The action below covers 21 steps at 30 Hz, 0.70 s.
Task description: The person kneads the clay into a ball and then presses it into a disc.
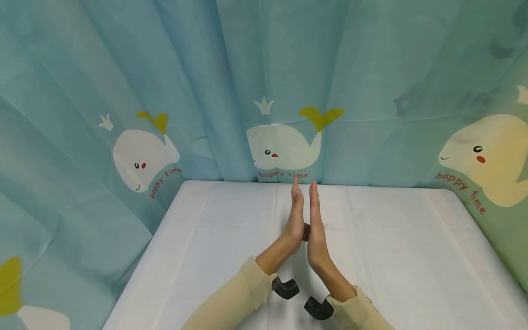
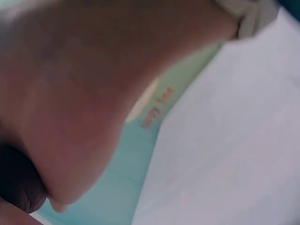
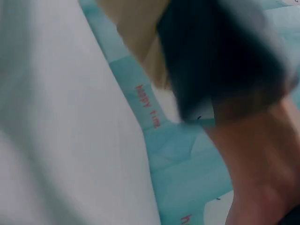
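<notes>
A dark brown, rounded lump [image 1: 306, 232] sits between the two palms, most of it hidden by them in the head view. My left hand [image 1: 294, 224] presses it from the left with fingers straight and pointing away. From the other side my right hand [image 1: 316, 233] presses it, its fingers likewise straight. The fingertips of the two hands stand a little apart. In the left wrist view the lump [image 2: 21, 183] shows a creased lower end beside a large, close palm. Only a dark corner of the lump [image 3: 293, 218] appears in the right wrist view, below a wrist.
A white-covered table [image 1: 231, 220] lies under the hands. Behind and at both sides hangs a blue-green curtain [image 1: 371, 59] printed with whales. Black curved wrist mounts [image 1: 285, 288] stick out at the beige sleeves [image 1: 235, 298].
</notes>
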### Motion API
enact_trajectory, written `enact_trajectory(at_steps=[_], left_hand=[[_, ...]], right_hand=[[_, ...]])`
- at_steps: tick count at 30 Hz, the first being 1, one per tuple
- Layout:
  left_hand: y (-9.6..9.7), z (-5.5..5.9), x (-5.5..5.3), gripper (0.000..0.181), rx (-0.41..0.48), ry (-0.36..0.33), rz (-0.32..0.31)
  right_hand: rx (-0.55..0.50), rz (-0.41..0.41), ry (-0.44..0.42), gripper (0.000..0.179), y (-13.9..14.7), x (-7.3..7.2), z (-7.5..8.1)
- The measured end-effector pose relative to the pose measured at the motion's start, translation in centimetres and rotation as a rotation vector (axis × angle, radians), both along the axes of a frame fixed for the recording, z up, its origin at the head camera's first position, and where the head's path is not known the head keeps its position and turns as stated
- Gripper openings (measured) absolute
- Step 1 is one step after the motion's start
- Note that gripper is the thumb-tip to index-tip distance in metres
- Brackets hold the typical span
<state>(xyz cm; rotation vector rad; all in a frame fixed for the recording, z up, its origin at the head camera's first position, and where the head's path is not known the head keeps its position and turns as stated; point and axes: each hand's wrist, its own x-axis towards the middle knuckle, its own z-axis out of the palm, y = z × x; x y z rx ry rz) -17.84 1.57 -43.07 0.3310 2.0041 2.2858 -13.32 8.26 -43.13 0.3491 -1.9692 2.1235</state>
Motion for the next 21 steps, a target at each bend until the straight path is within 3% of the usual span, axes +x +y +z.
enact_trajectory(at_steps=[6,11,16,18,21], left_hand=[[0.3,-0.6,-0.1,0.059,0.005,0.058,-0.040],[0.5,0.0,1.2,0.059,0.043,0.114,-0.141],[0.6,1.0,2.6,0.061,0.046,0.117,-0.254],[0.6,1.3,2.4,0.062,0.049,0.096,-0.243],[0.4,1.1,1.2,0.060,0.042,0.066,-0.165]], right_hand=[[-0.022,-0.011,-0.003,0.053,0.2,-0.2,0.5],[-0.027,-0.082,-0.105,0.053,1.7,-2.7,-0.2],[-0.128,-0.112,-0.222,0.052,3.6,-4.3,-1.5],[-0.144,-0.090,-0.210,0.053,3.4,-4.2,-1.6],[-0.130,-0.027,-0.150,0.053,2.0,-3.1,-1.5]])
